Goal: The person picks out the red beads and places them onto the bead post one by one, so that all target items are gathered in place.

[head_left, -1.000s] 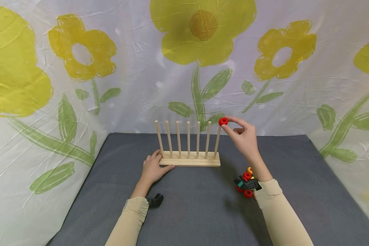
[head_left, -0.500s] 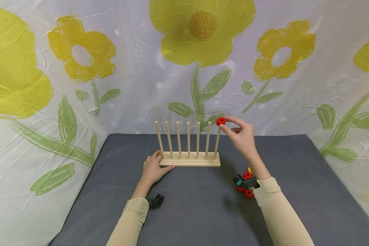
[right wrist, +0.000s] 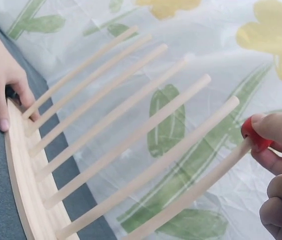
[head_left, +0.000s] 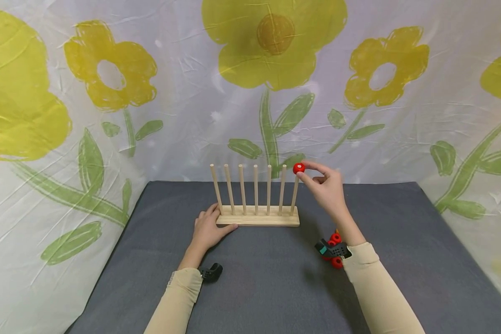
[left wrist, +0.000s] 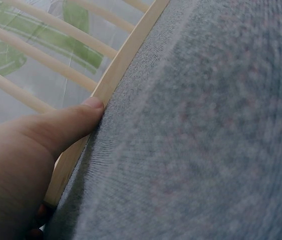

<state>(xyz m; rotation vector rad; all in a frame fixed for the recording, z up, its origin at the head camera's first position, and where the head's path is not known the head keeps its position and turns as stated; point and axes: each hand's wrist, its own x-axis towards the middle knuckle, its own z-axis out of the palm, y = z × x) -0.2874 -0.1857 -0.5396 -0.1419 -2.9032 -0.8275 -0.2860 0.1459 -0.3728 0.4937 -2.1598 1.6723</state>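
Note:
A pale wooden peg stand (head_left: 259, 221) with a row of several upright pegs is on the cloth. My left hand (head_left: 206, 230) grips its left end, the thumb (left wrist: 80, 121) along the front edge and the fingers behind. At the stand's right end, my right hand (head_left: 328, 189) pinches a red ring-shaped bead (head_left: 298, 168) between thumb and index finger. The bead sits around the tip of the rightmost peg (right wrist: 196, 192), whose pale end shows in the hole. The other pegs carry no beads.
Several red beads (head_left: 337, 263) and a bit of orange lie on the dark grey cloth (head_left: 259, 287), partly hidden beneath the right wrist and its black wrist camera (head_left: 333, 249). Behind the table hangs a flower-printed sheet (head_left: 183, 116).
My right hand has shifted slightly left and down with the red bead, from beside the rightmost peg's top onto its tip. The left hand and the stand have stayed put.

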